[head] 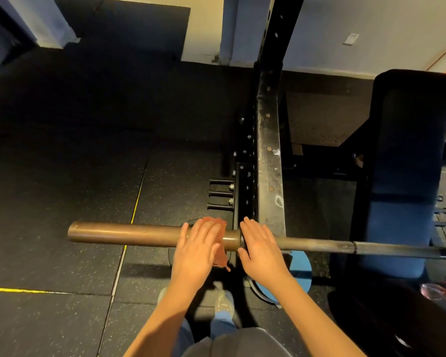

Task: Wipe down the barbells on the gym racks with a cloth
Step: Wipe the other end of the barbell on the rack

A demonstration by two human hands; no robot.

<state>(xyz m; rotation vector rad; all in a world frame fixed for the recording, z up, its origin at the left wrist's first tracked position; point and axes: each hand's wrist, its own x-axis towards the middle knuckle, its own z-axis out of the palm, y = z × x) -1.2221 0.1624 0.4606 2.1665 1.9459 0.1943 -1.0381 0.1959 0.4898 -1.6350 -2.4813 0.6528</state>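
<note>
Left hand (200, 243) presses flat on the cloth (221, 257) over the barbell (124, 234) sleeve, right hand (259, 244) flat on the shaft. I'd wrap the cloth round for full contact.

Black rack upright (268, 150), barbell (126, 234) across it, rubber floor (62, 176)

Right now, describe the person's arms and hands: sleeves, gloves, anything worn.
The left hand and right hand are bare: no gloves, rings or watch show. The left forearm and right forearm are uncovered to the frame's edge, with no sleeve in view.
</note>
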